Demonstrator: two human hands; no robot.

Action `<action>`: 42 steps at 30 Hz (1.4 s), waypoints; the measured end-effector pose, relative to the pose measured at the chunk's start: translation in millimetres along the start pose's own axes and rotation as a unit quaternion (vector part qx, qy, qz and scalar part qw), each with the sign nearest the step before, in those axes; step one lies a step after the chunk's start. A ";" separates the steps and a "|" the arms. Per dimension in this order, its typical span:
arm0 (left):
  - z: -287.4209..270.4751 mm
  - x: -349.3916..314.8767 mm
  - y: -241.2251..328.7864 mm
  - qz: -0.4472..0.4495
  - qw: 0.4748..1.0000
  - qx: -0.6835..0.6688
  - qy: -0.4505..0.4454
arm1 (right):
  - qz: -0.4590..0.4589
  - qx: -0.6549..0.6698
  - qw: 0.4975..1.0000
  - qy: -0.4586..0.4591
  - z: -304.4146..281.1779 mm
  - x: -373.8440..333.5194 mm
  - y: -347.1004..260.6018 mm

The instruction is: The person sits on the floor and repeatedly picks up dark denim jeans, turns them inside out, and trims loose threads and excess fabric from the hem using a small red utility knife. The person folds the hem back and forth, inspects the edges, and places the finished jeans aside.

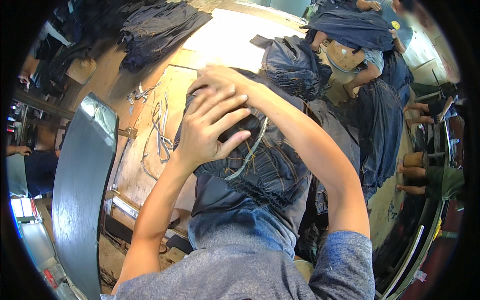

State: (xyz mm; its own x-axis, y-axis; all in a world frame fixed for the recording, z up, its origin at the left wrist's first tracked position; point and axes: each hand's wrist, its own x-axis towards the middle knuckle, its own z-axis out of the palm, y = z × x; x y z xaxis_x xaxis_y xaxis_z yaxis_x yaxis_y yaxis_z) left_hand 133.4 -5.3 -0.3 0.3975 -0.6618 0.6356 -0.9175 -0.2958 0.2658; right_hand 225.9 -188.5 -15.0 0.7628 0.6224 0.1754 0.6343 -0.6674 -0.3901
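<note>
Dark denim trousers (270,172) with a gathered elastic waist and loose orange threads lie bunched over my lap. A pale grey cord or strip (256,145) runs across them. My left hand (205,127) rests on the denim with its fingers and thumb spread. Just beyond it, my right hand (222,82) reaches across from the right, its fingers bent down over the far edge of the bundle. My left hand's fingertips overlap the right hand, and the right fingertips are partly hidden.
Pale strips (161,130) lie on the wooden board to the left, near a long dark curved panel (82,200). Denim piles (157,32) and folded jeans (290,62) lie ahead. At the upper right a person (372,70) handles dark denim. More denim (377,135) is heaped at right.
</note>
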 end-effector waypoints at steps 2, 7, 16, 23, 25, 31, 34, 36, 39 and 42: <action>-11.1 -1.8 9.4 -0.068 0.996 0.002 -0.053 | 0.050 0.033 0.992 0.109 -9.1 -30.2 11.0; -40.0 -1.4 13.3 -0.195 0.975 0.024 -0.108 | 0.244 0.126 0.925 0.261 -20.8 -153.7 -31.7; -5.5 143.3 57.3 0.037 0.937 -0.073 -0.339 | 0.285 0.163 0.899 0.290 72.4 -212.6 -124.0; 97.0 77.3 -10.1 -0.174 0.868 -0.037 -0.464 | 0.387 0.113 0.801 0.442 30.3 -272.5 -187.9; 94.9 65.1 -39.4 -0.105 0.889 -0.089 -0.436 | 0.432 0.003 0.778 0.457 12.4 -337.6 -219.4; 110.8 59.5 -74.5 -0.077 0.892 -0.097 -0.435 | 0.688 -0.279 0.534 0.404 -22.7 -520.9 -363.2; 120.2 61.5 -79.2 -0.075 0.885 -0.119 -0.443 | 0.775 -0.421 0.348 0.317 -20.0 -603.1 -479.8; 118.6 61.3 -75.8 -0.084 0.894 -0.127 -0.421 | 0.818 -0.470 0.210 0.255 -7.2 -649.9 -571.0; 106.6 69.0 -58.5 -0.107 0.877 -0.155 -0.441 | 0.838 -0.524 0.056 0.141 28.1 -689.4 -708.3; 90.0 77.6 -37.6 -0.108 0.889 -0.125 -0.428 | 0.902 -0.406 -0.135 -0.061 72.1 -688.1 -800.8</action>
State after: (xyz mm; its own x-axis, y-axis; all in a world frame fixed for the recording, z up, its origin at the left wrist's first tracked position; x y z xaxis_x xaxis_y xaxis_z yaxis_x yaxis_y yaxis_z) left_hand 199.9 -107.5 -26.2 0.3293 -0.9216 -0.2052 -0.7504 -0.3874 0.5356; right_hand -815.9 -52.8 111.6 -0.5128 -0.5706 0.6414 -0.3830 0.8207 0.4240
